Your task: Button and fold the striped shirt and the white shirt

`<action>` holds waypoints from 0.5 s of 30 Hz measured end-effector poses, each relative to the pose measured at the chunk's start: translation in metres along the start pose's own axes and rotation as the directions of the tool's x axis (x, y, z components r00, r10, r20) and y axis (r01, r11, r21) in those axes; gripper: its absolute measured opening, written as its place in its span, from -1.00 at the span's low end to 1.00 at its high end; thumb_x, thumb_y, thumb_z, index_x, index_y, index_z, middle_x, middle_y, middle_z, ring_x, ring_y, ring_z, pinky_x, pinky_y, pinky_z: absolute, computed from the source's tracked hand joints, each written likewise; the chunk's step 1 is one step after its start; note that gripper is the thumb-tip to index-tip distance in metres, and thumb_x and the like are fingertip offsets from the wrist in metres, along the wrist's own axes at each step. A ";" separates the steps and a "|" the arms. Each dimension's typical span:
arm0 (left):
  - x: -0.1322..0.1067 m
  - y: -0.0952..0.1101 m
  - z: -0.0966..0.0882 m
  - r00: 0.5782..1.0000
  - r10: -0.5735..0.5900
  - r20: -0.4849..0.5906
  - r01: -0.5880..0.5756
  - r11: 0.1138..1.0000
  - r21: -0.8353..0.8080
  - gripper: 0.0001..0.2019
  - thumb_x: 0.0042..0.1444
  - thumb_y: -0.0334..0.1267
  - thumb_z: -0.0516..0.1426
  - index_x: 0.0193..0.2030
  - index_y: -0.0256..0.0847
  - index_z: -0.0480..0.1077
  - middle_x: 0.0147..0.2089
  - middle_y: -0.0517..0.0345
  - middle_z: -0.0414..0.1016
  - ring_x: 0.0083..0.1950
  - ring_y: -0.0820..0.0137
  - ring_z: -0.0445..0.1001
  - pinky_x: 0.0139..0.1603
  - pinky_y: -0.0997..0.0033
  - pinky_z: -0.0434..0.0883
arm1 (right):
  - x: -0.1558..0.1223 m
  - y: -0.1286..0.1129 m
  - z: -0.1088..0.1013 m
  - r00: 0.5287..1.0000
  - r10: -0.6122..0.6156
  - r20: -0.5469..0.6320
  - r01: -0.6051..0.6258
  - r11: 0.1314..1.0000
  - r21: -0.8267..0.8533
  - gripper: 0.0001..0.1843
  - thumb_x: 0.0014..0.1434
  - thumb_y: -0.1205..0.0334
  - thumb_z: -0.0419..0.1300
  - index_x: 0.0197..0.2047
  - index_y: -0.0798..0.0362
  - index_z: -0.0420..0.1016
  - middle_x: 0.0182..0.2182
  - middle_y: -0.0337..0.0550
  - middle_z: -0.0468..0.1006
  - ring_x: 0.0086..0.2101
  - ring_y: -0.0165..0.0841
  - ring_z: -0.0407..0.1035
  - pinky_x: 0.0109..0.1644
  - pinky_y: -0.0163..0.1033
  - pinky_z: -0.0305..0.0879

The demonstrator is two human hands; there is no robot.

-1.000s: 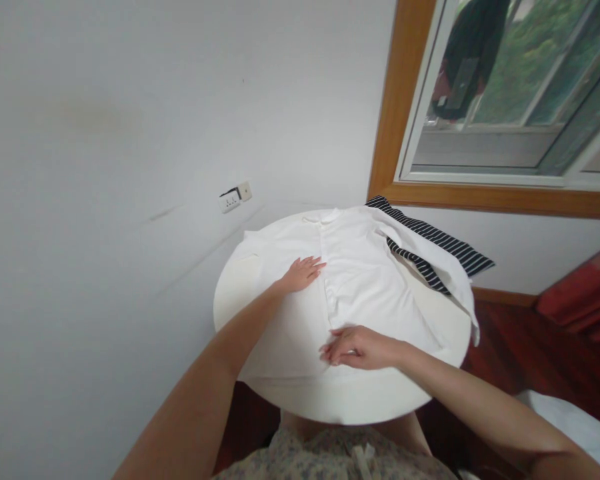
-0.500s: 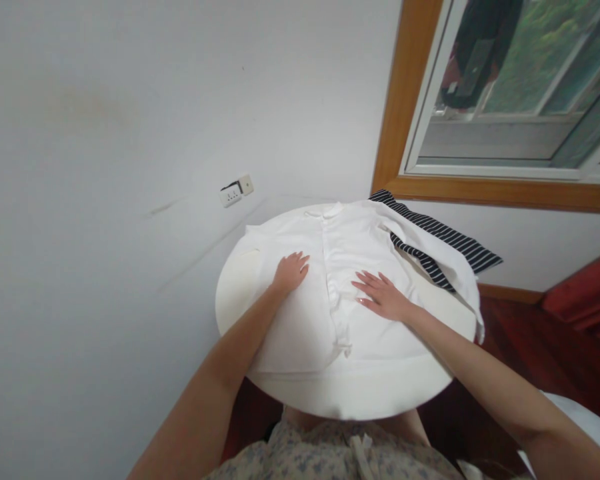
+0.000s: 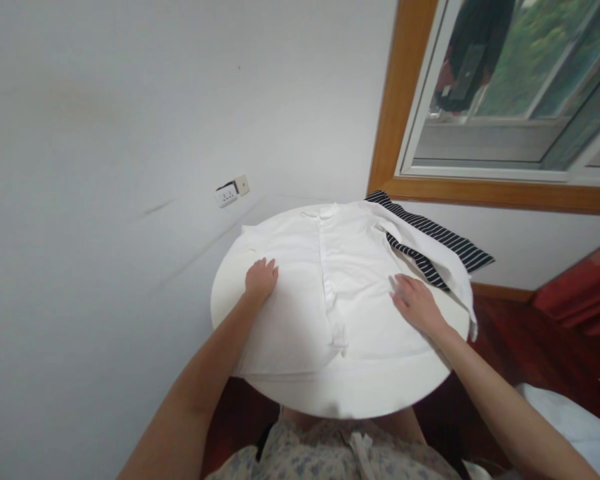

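Observation:
A white shirt [image 3: 300,300] lies spread, front up, on a round white table [image 3: 340,400], its collar toward the wall and its hem toward me. Wrinkles run along its button strip. My left hand [image 3: 261,279] rests on the shirt's left side near the edge, fingers stretched out and slightly bent. On the opposite side, my right hand [image 3: 416,301] lies on the cloth near the side seam, fingers extended and a little blurred. One long sleeve drapes over the table's right edge, lying across a black-and-white striped cloth [image 3: 437,233].
The wall with a power socket [image 3: 227,195] stands close behind and to the left. A wood-framed window [image 3: 480,190] is at the back right. Red fabric [image 3: 580,287] hangs at the right, and a white cloth or cover [image 3: 570,420] sits low on the right.
My hands have moved apart, the left one outward to the left and the right one outward to the right. The shirt's middle looks slightly flatter.

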State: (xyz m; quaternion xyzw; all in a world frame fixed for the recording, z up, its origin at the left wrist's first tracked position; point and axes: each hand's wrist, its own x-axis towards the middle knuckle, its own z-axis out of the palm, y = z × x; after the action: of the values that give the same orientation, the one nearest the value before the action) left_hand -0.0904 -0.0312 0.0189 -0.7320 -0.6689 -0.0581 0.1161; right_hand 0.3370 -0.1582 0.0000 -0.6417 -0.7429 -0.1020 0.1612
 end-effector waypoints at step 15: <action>-0.101 -0.008 -0.043 0.931 -0.330 0.157 0.323 0.944 0.064 -0.61 0.33 -0.19 -0.24 0.06 -0.35 0.26 -0.22 -0.16 0.54 -0.18 0.12 0.56 -0.26 0.26 0.39 | 0.031 -0.010 -0.014 0.867 0.471 0.162 -0.437 0.875 -0.208 -0.58 0.37 0.13 -0.15 0.01 0.25 0.35 -0.29 0.19 0.58 -0.23 -0.08 0.52 -0.20 -0.12 0.37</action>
State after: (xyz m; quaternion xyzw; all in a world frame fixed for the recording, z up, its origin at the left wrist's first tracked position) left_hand -0.1052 -0.1387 0.0368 -0.6106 -0.7894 -0.0032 0.0622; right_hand 0.3250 -0.1362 0.0254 -0.8168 -0.5723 -0.0546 0.0488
